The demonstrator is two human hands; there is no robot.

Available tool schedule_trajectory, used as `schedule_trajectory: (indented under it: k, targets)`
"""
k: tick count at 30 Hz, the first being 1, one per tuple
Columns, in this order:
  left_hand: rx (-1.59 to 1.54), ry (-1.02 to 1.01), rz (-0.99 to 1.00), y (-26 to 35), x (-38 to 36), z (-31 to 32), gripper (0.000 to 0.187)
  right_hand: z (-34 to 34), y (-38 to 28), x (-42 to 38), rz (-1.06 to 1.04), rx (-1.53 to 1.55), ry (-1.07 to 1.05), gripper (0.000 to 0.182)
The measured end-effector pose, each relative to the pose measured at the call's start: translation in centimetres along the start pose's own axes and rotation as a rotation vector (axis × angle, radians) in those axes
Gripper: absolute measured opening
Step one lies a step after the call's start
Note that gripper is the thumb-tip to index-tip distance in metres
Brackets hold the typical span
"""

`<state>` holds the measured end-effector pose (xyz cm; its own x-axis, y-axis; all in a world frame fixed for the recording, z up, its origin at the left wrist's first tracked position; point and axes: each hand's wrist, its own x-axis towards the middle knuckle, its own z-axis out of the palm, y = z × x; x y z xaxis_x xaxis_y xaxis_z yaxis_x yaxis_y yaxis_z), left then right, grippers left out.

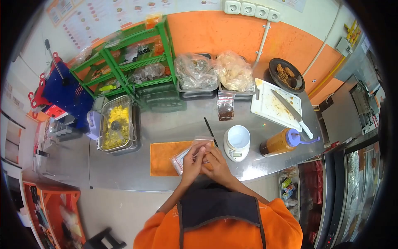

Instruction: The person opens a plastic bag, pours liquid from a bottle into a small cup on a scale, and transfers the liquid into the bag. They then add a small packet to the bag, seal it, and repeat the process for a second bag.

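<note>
My left hand point(192, 162) and my right hand point(217, 163) meet over the front of the steel table, fingers bent and close together. Between and behind them shows a clear plastic bag point(203, 138), its top edge beyond my fingertips; both hands appear closed on it, though the fingers hide most of it. Under my left hand lies a flat packet with printed labels point(177, 162), partly covered. It rests on an orange cloth point(159, 155). A black pen point(210, 128) lies just beyond my right hand, and a white kitchen scale with a bowl point(238, 139) stands to the right.
A squeeze bottle of brown sauce point(278, 143) lies near the right edge. Behind are a cutting board point(265, 108) with a knife point(288, 107), a stone mortar point(300, 85), a small bag of dark powder point(226, 108) and green racks point(141, 64). A container with yellow pieces point(132, 124) stands left.
</note>
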<state>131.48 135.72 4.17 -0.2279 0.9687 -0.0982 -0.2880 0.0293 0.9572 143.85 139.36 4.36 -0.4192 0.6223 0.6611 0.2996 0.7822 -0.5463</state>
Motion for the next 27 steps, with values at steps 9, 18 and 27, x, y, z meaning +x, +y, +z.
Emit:
schedule_trajectory:
  k: [9,18,27]
  targets:
    - [0.510,-0.186,0.151,1.5,0.3,-1.4,0.023,-5.0,1.6,0.4,0.521,0.375,-0.111,0.019]
    - [0.953,0.155,0.696,1.1,0.9,-0.7,0.029,-3.8,2.3,-2.1,0.801,0.459,-0.101,0.012]
    - [0.093,-0.293,-0.141,-0.2,0.2,-0.2,0.025,-3.7,1.3,-2.9,0.859,0.711,-0.121,0.011]
